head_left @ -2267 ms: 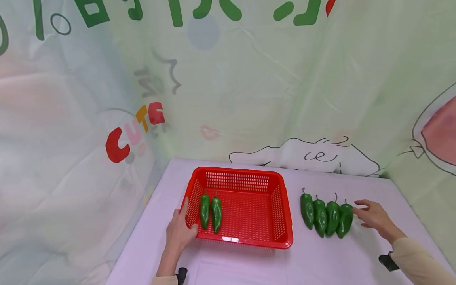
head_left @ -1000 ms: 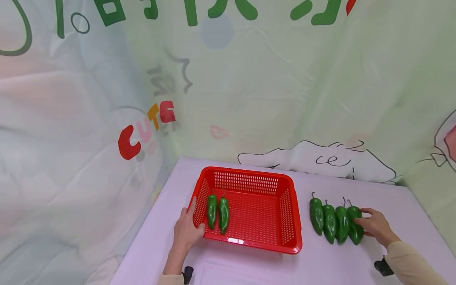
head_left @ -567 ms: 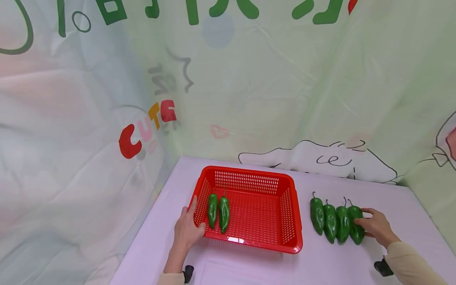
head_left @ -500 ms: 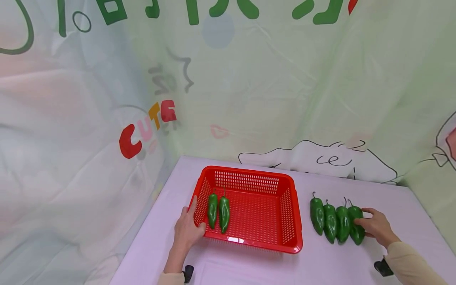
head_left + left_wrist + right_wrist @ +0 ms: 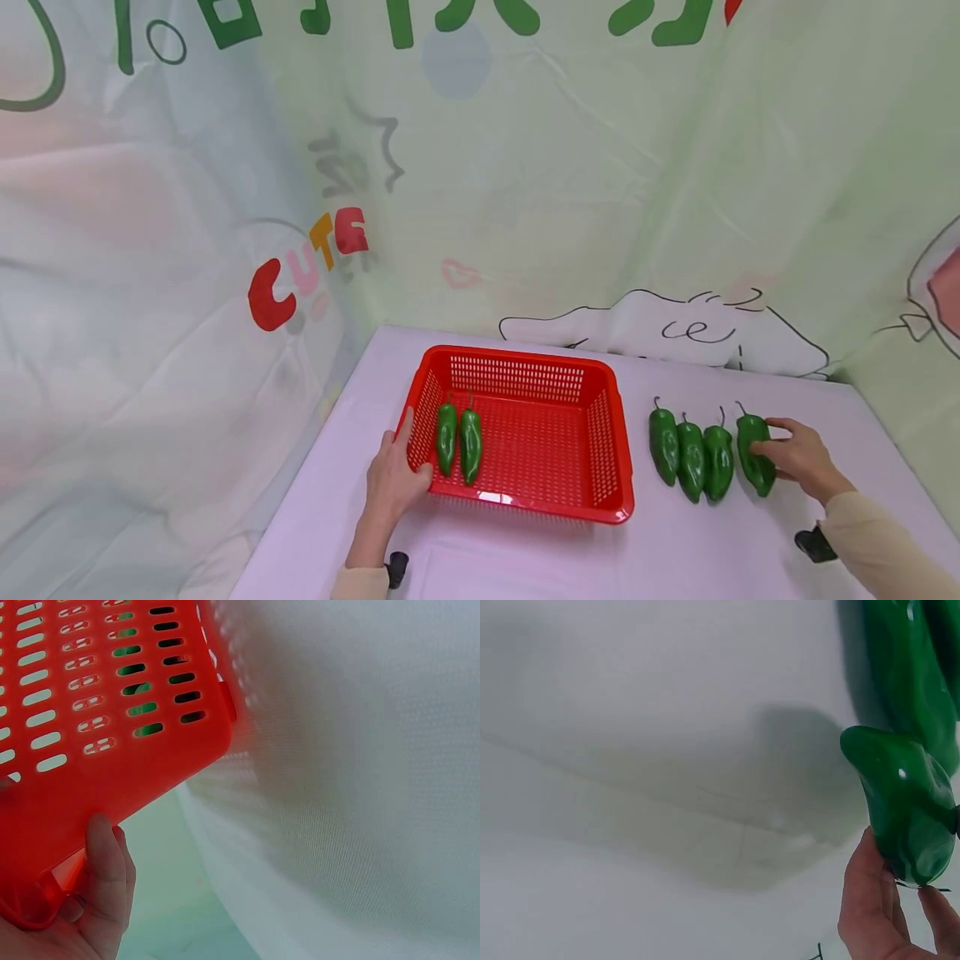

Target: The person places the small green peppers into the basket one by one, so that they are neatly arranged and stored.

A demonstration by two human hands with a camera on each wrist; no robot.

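Note:
My right hand (image 5: 804, 457) pinches a green pepper (image 5: 752, 440) between thumb and fingers. In the right wrist view the held pepper (image 5: 904, 799) hangs above the white surface, its shadow beside it. A small gap parts it from three more green peppers (image 5: 691, 458) lying side by side, stems to the back. With my left hand (image 5: 393, 479) I grip the front left corner of a red plastic basket (image 5: 517, 358). The left wrist view shows fingers (image 5: 106, 862) curled over its rim. Inside, along the left side, lie two slimmer green peppers (image 5: 471, 442).
A white table (image 5: 517, 562) carries everything. Printed cloth (image 5: 487, 183) hangs behind it and down the left and right sides. Black cameras (image 5: 814, 546) are strapped at both wrists.
My right hand came in to the rightmost pepper, took hold of it, and has drawn it slightly right, away from the other three. My left hand has stayed on the basket.

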